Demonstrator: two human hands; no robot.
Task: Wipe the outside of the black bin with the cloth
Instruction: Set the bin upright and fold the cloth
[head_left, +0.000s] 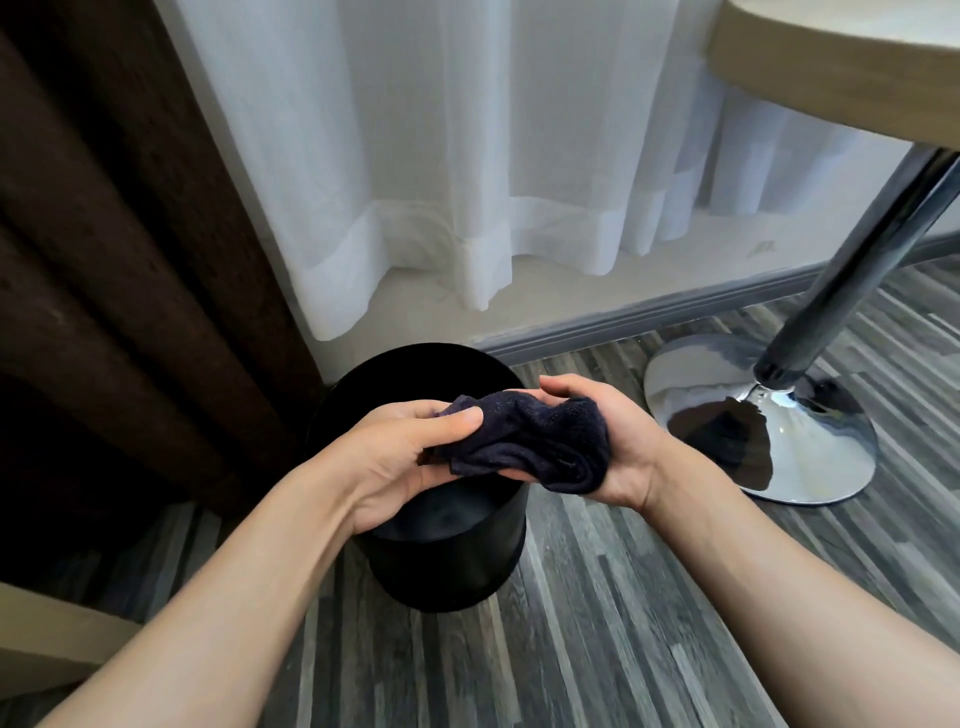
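A round black bin (447, 566) stands upright on the wood-pattern floor, its open top facing me. Above its mouth I hold a bunched dark navy cloth (524, 441) between both hands. My left hand (400, 457) pinches the cloth's left end with the thumb on top. My right hand (613, 441) cups the cloth's right end from beneath and behind. The cloth hangs clear of the bin and does not touch it. My hands hide part of the bin's rim.
A dark brown curtain (119, 249) hangs left of the bin, a sheer white curtain (441, 156) behind it. To the right stands a table's chrome base (763, 415) and slanted pole (857, 260) under a wooden top (831, 57). A pale furniture edge (47, 639) sits bottom left.
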